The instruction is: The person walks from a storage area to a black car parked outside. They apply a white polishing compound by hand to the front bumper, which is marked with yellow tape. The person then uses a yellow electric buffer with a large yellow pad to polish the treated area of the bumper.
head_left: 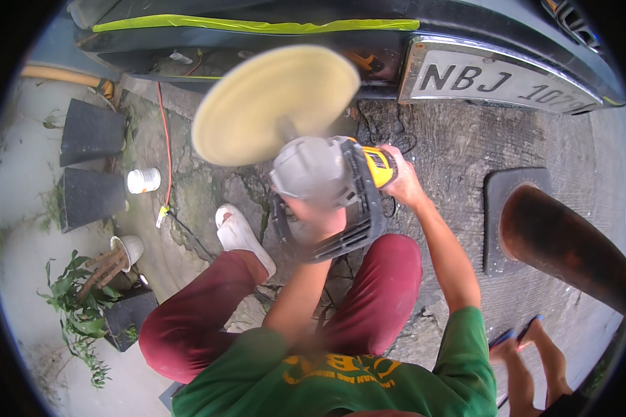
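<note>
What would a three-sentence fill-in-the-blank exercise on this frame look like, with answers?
The right hand holds the power tool by its black-and-____ rear part.
In the picture, the round cream pad is to the ____ of the licence plate.
The maroon trousers are worn with a ____ shirt.
Missing words: yellow; left; green.

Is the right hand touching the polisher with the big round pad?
Touching. The head view shows the right hand wrapped around the polisher's yellow and black end, with no gap between them.
</note>
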{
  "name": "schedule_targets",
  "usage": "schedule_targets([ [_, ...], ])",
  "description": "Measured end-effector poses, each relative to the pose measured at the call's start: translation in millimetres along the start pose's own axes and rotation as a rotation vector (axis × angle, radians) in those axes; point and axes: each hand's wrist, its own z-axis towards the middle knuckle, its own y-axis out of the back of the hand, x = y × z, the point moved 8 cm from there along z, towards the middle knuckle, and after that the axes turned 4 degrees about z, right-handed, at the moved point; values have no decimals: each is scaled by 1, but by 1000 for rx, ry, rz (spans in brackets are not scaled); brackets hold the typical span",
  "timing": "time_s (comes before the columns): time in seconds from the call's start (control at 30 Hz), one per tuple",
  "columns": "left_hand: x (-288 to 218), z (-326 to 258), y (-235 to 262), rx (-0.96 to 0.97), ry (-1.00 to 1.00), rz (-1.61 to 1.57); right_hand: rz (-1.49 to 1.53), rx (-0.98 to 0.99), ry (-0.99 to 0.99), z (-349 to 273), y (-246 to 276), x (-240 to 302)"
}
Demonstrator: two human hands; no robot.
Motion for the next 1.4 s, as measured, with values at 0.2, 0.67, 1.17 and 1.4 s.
schedule_targets([
  [0.2,-15,4,0,-72,-70,304,40,2,18,7,-17,2],
  [0.67,-17,12,17,-145,-204,355,71,21,49,21,-21,-1],
  [1.17,6,-3,6,-65,-156,681,91,-80,53,12,-4,-12],
  [1.4,-40,1,-26,97,-482,822,16,-29,180,23,-8,22],
])
